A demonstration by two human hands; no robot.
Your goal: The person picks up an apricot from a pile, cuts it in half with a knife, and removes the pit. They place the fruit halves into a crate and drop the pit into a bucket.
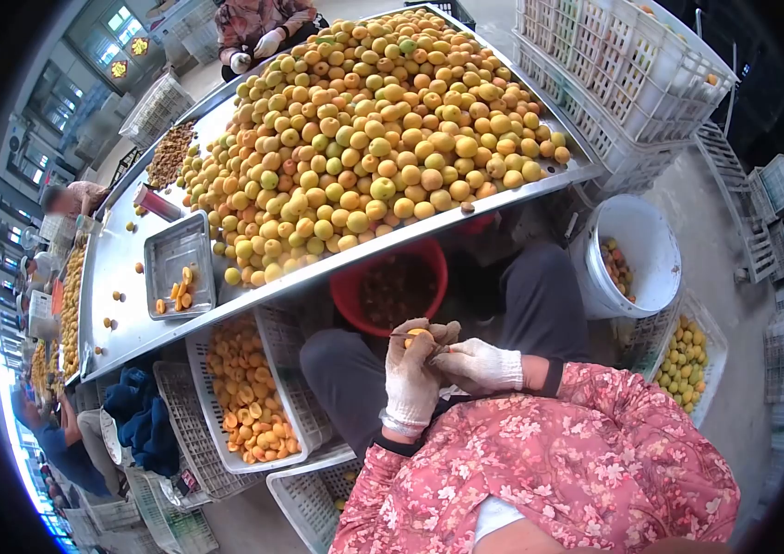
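My left hand [410,386], in a white glove with brown-stained fingers, is closed around an apricot [417,334] above my lap. Close against it, my right hand [480,366], also gloved, pinches what looks like a small knife; a thin dark blade edge [398,334] shows by the fruit, and most of the handle is hidden. Just beyond my hands, between my knees, a red basin [344,297] holds dark pits. A large heap of whole apricots [364,138] lies on the metal table [304,279] in front of me.
On the table a metal tray [177,242] holds several apricot pieces. A crate [292,454] of halved apricots stands at left; a white bucket [660,242] and a crate of greenish fruit [685,358] at right. Stacked crates [595,69] rise behind. Another person's gloved hands [258,51] are across the table.
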